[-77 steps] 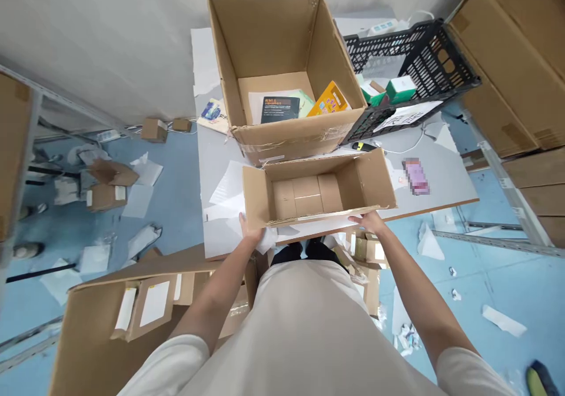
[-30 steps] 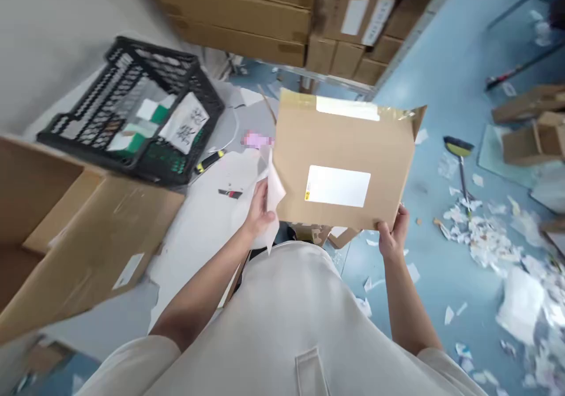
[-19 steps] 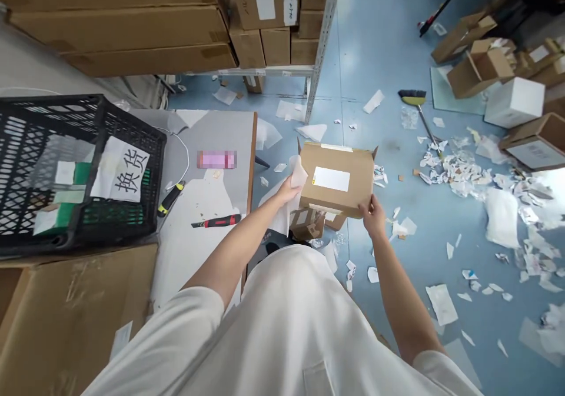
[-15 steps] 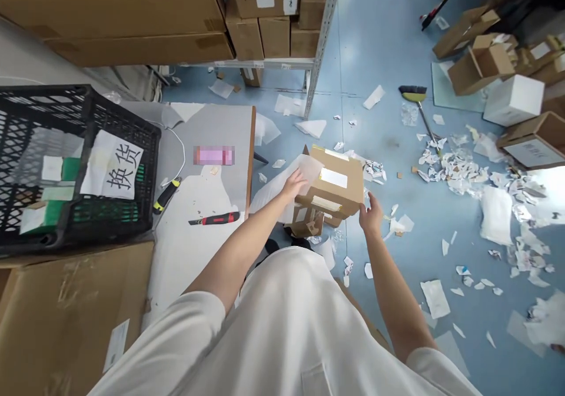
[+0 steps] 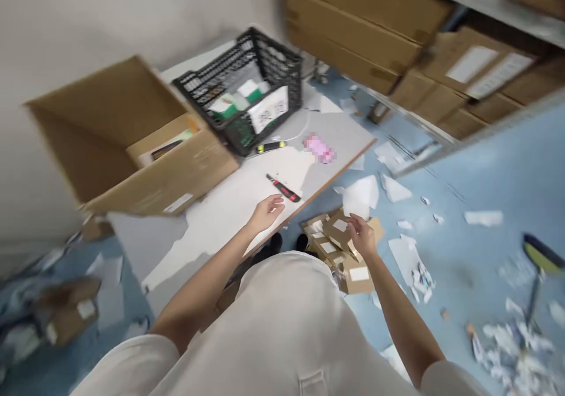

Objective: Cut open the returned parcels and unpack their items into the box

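Two bare hands show, neither holding anything. The left hand [image 5: 267,212] is over the grey-white bench [image 5: 212,240], its grip loosely curled with a narrow gap between thumb and fingers; whether it touches the surface I cannot tell. Just beyond its fingertips lies one black-and-red utility knife [image 5: 285,189]. The right hand [image 5: 362,237] hangs past the bench edge, its grip half open, in front of a heap of brown cardboard boxes [image 5: 359,260] on the blue floor [image 5: 459,255]. The heap bears at least four white labels, but its boxes overlap too much to count. One crumpled white sheet [image 5: 361,191] lies just beyond them.

Farther back on the bench are one black-and-yellow cutter [image 5: 271,147], one pink blurred item [image 5: 320,149], one large open brown carton [image 5: 172,181] and one black plastic crate [image 5: 294,84]. The crate has one white paper sign [image 5: 269,110] on its front and at least two green-and-white boxes [image 5: 225,106] inside. One black-and-yellow broom [image 5: 542,253] lies at far right.
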### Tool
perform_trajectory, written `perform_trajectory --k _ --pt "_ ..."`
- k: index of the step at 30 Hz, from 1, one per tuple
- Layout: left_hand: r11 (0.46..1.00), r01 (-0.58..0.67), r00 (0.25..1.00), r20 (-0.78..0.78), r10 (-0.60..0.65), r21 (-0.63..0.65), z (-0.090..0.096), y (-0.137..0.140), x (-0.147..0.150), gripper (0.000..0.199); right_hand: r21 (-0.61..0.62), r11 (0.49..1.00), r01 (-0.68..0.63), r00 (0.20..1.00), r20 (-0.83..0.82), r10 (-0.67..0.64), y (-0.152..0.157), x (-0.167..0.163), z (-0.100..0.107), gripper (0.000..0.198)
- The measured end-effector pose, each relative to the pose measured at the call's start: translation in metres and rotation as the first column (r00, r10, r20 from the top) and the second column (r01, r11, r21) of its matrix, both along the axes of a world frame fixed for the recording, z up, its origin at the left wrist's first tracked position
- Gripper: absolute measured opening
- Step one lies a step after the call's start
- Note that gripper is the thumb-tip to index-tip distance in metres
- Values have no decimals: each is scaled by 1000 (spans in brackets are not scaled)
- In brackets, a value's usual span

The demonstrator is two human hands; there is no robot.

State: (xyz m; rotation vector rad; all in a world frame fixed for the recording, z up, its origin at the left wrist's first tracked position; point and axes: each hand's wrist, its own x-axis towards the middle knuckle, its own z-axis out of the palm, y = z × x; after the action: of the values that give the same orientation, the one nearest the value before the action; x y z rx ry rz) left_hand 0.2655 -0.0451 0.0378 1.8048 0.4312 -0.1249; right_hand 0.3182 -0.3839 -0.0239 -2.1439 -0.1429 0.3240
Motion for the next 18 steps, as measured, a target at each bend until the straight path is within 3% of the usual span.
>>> perform_trajectory --k 2,4,6,8,11,14,16,18 --pt "968 -234 972 9 235 93 8 32 -47 51 30 973 -227 974 -8 227 42 32 -1 45" --pt "878 -452 890 19 455 158 13 53 -104 51 26 901 -434 901 2 434 98 55 0 44" --pt "744 -639 763 32 646 197 17 64 -165 51 14 791 -611 791 20 611 167 62 4 42" --pt "576 -780 603 46 796 246 18 67 -226 50 21 659 -752 659 49 750 242 46 14 40" --pt "268 -904 316 99 944 333 17 58 -309 48 84 411 -908 418 105 902 341 -17 39 37" --pt "2 -925 52 121 991 380 10 38 -376 46 107 116 -988 128 113 985 405 -101 63 35" --pt "-103 -907 -77 78 994 408 2 24 -412 44 47 -92 -995 -88 96 992 432 -157 72 34" --pt "-162 -898 -171 15 985 409 -9 11 -444 43 -56 -288 -956 -291 53 955 449 -208 75 35"
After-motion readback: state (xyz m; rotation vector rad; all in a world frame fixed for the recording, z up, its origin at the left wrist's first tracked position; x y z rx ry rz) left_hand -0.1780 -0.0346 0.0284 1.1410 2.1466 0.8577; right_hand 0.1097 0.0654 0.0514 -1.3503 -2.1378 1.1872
